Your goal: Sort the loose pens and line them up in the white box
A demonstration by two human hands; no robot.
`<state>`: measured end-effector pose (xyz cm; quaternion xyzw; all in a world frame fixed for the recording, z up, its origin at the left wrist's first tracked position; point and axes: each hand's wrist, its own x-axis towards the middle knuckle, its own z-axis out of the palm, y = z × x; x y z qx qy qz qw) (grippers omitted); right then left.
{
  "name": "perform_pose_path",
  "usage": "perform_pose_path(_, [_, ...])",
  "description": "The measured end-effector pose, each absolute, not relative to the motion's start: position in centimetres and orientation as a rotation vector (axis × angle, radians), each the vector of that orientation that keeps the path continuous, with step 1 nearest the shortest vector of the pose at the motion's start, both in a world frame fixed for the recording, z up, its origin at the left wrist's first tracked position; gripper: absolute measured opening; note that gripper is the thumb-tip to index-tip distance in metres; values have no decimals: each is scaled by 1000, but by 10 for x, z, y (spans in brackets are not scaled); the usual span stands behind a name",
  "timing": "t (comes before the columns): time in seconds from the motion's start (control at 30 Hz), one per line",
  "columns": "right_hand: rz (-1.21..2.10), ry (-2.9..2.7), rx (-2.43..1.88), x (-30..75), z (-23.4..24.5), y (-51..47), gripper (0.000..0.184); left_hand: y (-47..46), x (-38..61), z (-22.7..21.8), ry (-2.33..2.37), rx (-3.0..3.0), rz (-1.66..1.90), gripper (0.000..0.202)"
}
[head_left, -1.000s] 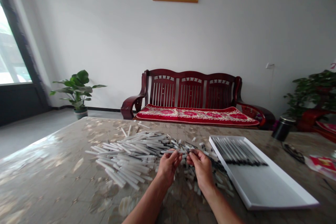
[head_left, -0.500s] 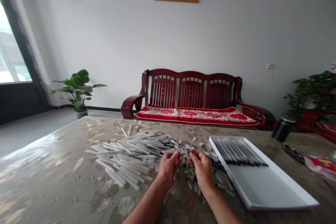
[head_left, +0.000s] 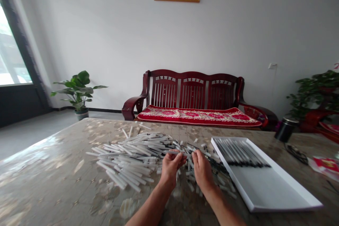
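My left hand is closed around a whitish pen, which lies level, its left end sticking out past the fingers. My right hand pinches the pen's other end, where a small clear cap seems to sit; the fingers partly hide it. To the left spreads a heap of white pen barrels. Under and around my right hand lie loose caps and dark pen parts. A shallow white box at the right holds a row of capped pens, dark ends towards me.
All this is on a patterned table. Beyond the box stand a black canister, a dark cable and a red-and-white packet. A wooden bench with a red cover is behind the table, a potted plant at the left.
My right hand has turned slightly, its fingers now straighter and closer over the pen's end. The dark part seen at its fingertips no longer shows. Heap and box are unchanged.
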<state>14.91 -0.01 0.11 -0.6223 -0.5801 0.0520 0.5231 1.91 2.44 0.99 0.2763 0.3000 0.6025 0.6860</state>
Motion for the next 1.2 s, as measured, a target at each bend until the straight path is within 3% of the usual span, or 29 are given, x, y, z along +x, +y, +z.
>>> perform_pose_path(0.17, [258, -1400, -1518, 152, 7, -3, 43, 25, 18, 12, 665, 596, 1330, 46])
perform_pose_path(0.33, [319, -1439, -1425, 153, 9, -5, 35, 25, 16, 13, 668, 567, 1301, 44])
perform_pose_path(0.53, [413, -1411, -1500, 155, 10, -4, 48, 25, 18, 12, 673, 594, 1303, 46])
perform_pose_path(0.7, [376, -1483, -1445, 154, 12, -6, 36, 25, 18, 13, 684, 585, 1301, 47])
perform_pose_path(0.87, [386, -1468, -1577, 155, 13, -7, 48, 25, 19, 12, 681, 597, 1293, 49])
perform_pose_path(1.03, [359, -1512, -1508, 154, 15, -7, 39, 26, 18, 12, 686, 579, 1296, 49])
perform_pose_path(1.2, [442, -1425, -1540, 153, 12, -4, 49, 25, 19, 12, 686, 587, 1301, 49])
